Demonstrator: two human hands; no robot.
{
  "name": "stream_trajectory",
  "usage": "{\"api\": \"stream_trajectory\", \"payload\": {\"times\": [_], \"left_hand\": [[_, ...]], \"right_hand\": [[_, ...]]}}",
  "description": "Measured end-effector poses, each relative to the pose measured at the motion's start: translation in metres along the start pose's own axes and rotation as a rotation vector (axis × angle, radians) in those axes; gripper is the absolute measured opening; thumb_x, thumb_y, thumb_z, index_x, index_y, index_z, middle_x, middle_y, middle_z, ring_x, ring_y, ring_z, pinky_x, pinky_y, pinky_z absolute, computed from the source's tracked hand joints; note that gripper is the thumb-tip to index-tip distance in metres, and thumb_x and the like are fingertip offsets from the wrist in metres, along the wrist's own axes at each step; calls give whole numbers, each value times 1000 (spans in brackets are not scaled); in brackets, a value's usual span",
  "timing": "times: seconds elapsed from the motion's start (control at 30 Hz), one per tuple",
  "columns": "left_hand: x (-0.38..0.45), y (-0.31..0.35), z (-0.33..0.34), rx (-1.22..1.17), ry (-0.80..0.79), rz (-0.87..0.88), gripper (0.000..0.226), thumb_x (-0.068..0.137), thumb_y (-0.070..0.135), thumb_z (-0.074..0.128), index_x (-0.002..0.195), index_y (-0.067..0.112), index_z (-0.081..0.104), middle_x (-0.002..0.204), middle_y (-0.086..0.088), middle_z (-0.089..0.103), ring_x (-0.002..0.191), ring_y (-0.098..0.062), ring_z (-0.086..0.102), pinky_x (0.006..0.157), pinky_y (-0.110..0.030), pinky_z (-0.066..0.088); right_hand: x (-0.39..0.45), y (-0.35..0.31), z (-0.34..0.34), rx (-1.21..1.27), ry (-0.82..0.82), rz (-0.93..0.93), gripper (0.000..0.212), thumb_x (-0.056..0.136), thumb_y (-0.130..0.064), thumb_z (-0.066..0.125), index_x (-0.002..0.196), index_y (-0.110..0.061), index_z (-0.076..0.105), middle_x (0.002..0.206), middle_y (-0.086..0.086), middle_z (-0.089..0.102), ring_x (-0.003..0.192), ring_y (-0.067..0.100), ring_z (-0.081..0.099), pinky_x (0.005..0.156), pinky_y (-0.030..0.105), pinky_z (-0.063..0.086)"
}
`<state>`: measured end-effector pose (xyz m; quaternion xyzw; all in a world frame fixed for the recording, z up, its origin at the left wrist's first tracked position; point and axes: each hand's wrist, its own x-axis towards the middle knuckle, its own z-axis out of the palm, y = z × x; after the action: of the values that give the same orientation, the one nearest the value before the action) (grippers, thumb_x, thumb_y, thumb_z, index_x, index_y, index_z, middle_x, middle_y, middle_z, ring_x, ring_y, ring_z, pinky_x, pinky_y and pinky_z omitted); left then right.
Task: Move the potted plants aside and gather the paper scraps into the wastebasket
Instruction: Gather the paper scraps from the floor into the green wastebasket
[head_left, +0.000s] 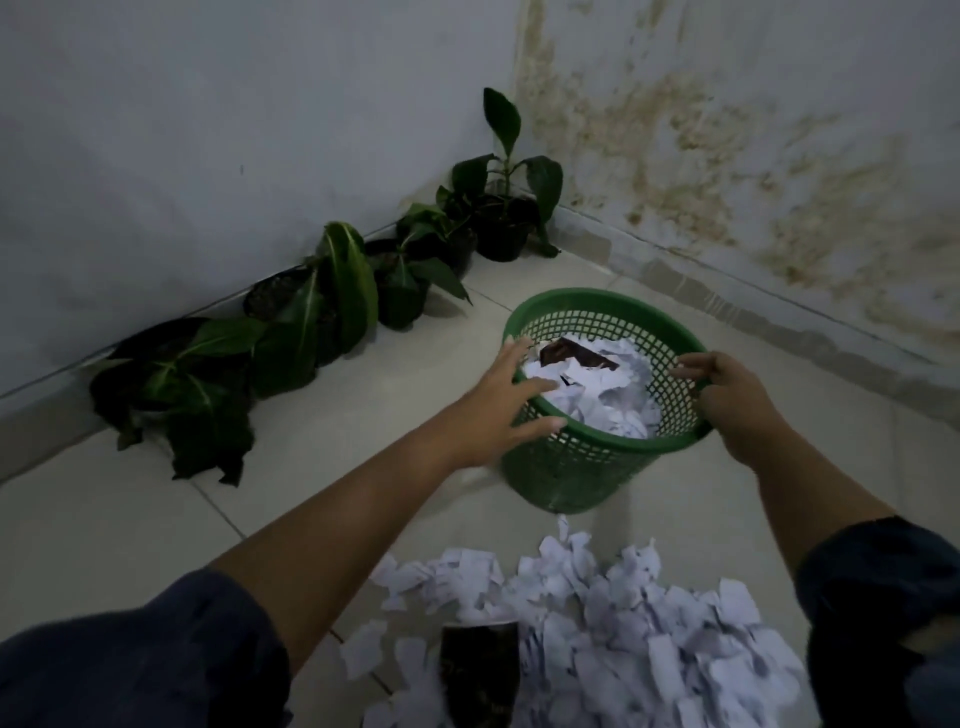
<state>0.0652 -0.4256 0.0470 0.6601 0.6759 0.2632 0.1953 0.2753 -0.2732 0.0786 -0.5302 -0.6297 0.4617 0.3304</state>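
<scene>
A green mesh wastebasket (576, 475) stands on the tiled floor, tipped a little toward me. White paper scraps (602, 400) and a dark piece (574, 356) lie inside it. My left hand (496, 410) has its fingers spread against the basket's left rim. My right hand (737, 405) grips the right rim, fingers curled over its edge. A big pile of white paper scraps (639, 644) covers the floor near me. Several potted plants (332, 296) in dark pots line the left wall, the last one (506, 213) in the corner.
A dark rectangular piece (480, 670) lies at the left edge of the scrap pile. Two walls meet at the corner behind the basket; the right wall (753, 171) is stained. Bare floor tiles (130, 525) lie between the plants and my left arm.
</scene>
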Motion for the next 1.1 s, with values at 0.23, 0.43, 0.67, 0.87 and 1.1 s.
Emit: {"api": "stream_trajectory", "payload": {"times": [0.23,0.43,0.67,0.87,1.1], "left_hand": [[-60,-22,19,-321,124,-305,80,87,58,39,149,27,-1,157,3,-16,144,-14,-7,110,-29,4],[-107,-76,113,17,-152,-769,71,90,66,22,149,31,3,158,-7,-10,143,-35,-9,111,-60,0],[-127,-71,170,-21,-196,-529,95,69,84,-7,148,33,-1,154,6,-19,144,-22,-17,113,-45,-9],[-122,-60,171,-182,-301,-313,55,98,46,28,148,30,12,157,10,0,144,-12,-9,114,-40,-13],[-90,-35,110,-200,-709,-310,60,94,59,30,145,27,33,154,-2,23,141,-20,23,111,-30,19]], "right_hand": [[-32,28,4,857,509,285,39,94,-14,35,131,-16,48,132,5,55,114,25,50,102,38,38],[-93,151,63,-147,95,229,22,95,-3,41,110,-9,56,117,18,58,97,29,55,78,30,43],[-110,196,106,-935,-360,133,56,95,-53,26,148,-38,13,158,-12,3,145,33,0,112,57,9],[-126,184,109,-991,-483,116,54,99,-47,25,149,-34,8,158,-11,-5,145,34,-4,111,62,10],[-150,113,81,-1415,-870,128,53,101,-44,20,150,-27,10,159,-3,-3,145,31,-8,113,60,1]]}}
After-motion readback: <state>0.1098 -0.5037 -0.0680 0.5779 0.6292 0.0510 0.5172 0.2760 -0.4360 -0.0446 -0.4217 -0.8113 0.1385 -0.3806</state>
